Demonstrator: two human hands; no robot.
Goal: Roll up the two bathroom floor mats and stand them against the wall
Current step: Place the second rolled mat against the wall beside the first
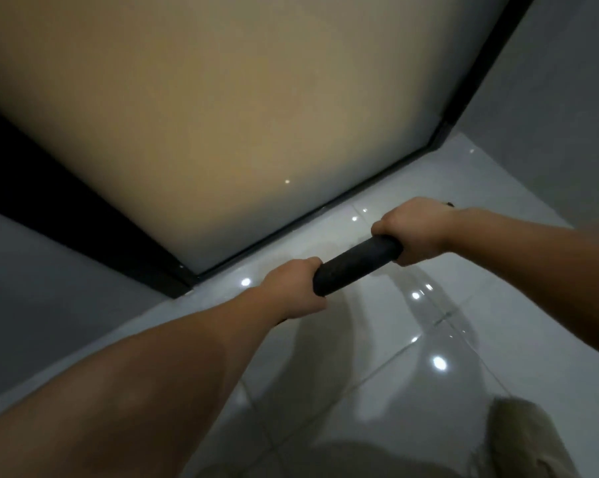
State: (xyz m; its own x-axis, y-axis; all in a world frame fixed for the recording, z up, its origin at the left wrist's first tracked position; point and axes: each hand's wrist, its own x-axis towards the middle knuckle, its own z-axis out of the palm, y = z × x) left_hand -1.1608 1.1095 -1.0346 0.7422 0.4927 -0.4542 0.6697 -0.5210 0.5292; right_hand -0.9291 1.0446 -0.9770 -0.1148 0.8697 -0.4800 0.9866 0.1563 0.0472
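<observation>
A dark mat rolled into a tight tube [355, 265] is held roughly level above the glossy white floor tiles. My left hand [292, 288] grips its lower left end and my right hand [411, 232] grips its upper right end. Only the middle stretch of the roll shows between the two fists; both ends are hidden under my fingers. A second mat is not in view.
A frosted, warm-lit glass door [205, 125] in a black frame [70, 215] stands just beyond the roll. Grey wall panels lie at the left [42, 291] and right [567, 108]. My beige trouser leg [518, 443] shows at the bottom right, over white tiles [411, 339].
</observation>
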